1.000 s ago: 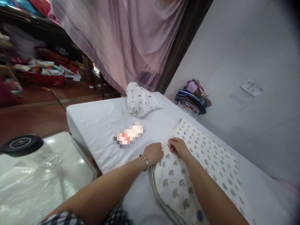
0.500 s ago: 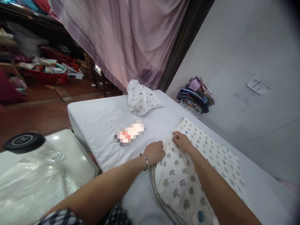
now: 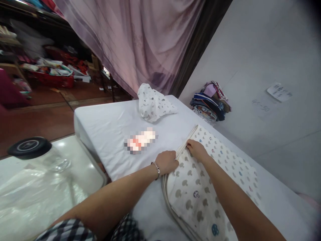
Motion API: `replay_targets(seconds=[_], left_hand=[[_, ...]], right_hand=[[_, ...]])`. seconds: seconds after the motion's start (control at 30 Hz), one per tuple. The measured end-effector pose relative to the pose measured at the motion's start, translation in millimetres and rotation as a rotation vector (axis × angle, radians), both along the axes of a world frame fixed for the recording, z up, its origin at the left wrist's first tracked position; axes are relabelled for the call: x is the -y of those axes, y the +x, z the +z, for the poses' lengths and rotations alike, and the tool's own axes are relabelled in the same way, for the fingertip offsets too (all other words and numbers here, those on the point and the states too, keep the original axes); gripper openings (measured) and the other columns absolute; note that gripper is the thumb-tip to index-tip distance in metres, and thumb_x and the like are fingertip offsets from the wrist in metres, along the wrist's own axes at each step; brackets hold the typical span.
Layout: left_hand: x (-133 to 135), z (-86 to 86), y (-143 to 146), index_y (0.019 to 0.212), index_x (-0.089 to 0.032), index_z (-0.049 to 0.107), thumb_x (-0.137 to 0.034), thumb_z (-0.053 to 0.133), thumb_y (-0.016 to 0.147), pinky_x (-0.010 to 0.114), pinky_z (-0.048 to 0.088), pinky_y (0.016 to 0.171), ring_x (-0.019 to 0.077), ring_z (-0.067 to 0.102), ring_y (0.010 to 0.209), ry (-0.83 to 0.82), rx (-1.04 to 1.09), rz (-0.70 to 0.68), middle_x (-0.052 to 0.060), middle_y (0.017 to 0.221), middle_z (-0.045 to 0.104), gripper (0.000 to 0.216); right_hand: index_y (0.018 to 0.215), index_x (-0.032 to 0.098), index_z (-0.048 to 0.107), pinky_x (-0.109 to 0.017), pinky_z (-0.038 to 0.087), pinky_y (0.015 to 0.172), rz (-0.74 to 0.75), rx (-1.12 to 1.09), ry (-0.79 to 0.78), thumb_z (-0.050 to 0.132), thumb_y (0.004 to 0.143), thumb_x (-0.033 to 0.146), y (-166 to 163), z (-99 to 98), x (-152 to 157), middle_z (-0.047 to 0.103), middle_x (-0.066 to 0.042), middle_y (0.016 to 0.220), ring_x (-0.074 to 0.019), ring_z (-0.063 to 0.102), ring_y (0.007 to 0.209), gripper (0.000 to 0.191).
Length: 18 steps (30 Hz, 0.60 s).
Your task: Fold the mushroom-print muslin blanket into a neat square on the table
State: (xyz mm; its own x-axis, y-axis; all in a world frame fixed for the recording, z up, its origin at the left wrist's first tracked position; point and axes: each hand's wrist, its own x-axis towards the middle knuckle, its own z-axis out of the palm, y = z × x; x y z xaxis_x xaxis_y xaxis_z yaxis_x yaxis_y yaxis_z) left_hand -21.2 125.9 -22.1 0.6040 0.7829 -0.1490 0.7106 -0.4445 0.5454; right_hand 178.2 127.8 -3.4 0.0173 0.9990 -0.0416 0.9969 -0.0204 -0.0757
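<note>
A white cloth with grey mushroom prints (image 3: 198, 182) lies folded in layers along the right of the white-covered table (image 3: 100, 124). Its bound edges are stacked on the left side. My left hand (image 3: 167, 162), with a bracelet at the wrist, is closed on that layered edge. Farther along the same edge, my right hand (image 3: 197, 150) pinches the cloth between thumb and fingers. Left of the hands lies a pixelated object (image 3: 141, 140) whose kind I cannot make out. A crumpled white printed cloth (image 3: 154, 103) rests at the table's far end.
A clear jar with a black lid (image 3: 30, 148) and clear plastic sheeting (image 3: 37, 194) sit on a white surface at left. A pile of folded clothes (image 3: 209, 102) stands by the wall. Behind the table hangs a pink curtain (image 3: 140, 43). A red basket (image 3: 55, 80) is on the floor.
The view has shifted slightly. Both hands keep their hold on the cloth's edge at nearly the same places; the cloth has barely moved.
</note>
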Motion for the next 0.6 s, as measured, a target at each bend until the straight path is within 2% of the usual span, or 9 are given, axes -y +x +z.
replay_targets(seconds=[0.13,0.3,0.4,0.6], left_hand=[[0.1,1.8,-0.9,0.088,-0.02,0.057,-0.033,0.042,0.072,0.034,0.045,0.067,0.0256,0.06,0.084,0.011,0.0,-0.014,0.008,0.091,0.065,0.025],[0.1,2.7,-1.0,0.088,-0.02,0.057,-0.032,0.042,0.072,0.033,0.045,0.067,0.0253,0.061,0.084,-0.004,-0.004,-0.013,0.009,0.09,0.065,0.025],[0.2,1.9,-1.0,0.088,-0.02,0.057,-0.031,0.042,0.071,0.033,0.045,0.067,0.0251,0.061,0.084,-0.003,0.003,-0.018,0.009,0.09,0.065,0.026],[1.7,1.5,-0.9,0.085,-0.02,0.058,-0.034,0.043,0.07,0.033,0.045,0.064,0.025,0.061,0.081,0.023,0.053,-0.036,0.008,0.087,0.065,0.025]], right_hand=[[0.087,0.021,0.056,-0.024,0.031,0.064,-0.008,0.032,-0.012,0.042,0.082,0.021,-2.1,-3.7,-5.6,0.062,-0.003,0.089,-0.0161,0.052,0.08,0.015],[0.105,0.024,0.057,-0.026,0.035,0.073,0.016,0.04,-0.068,0.04,0.081,0.017,-0.4,-7.6,-15.0,0.062,-0.004,0.105,-0.0185,0.054,0.093,0.03],[0.097,0.023,0.061,-0.025,0.036,0.076,0.052,0.044,-0.098,0.042,0.079,0.016,1.0,-4.1,-17.1,0.063,-0.003,0.101,-0.0177,0.054,0.093,0.027],[0.087,0.023,0.06,-0.024,0.035,0.067,0.064,0.067,-0.091,0.046,0.077,0.019,4.9,4.5,-10.9,0.064,-0.002,0.088,-0.0167,0.055,0.081,0.017]])
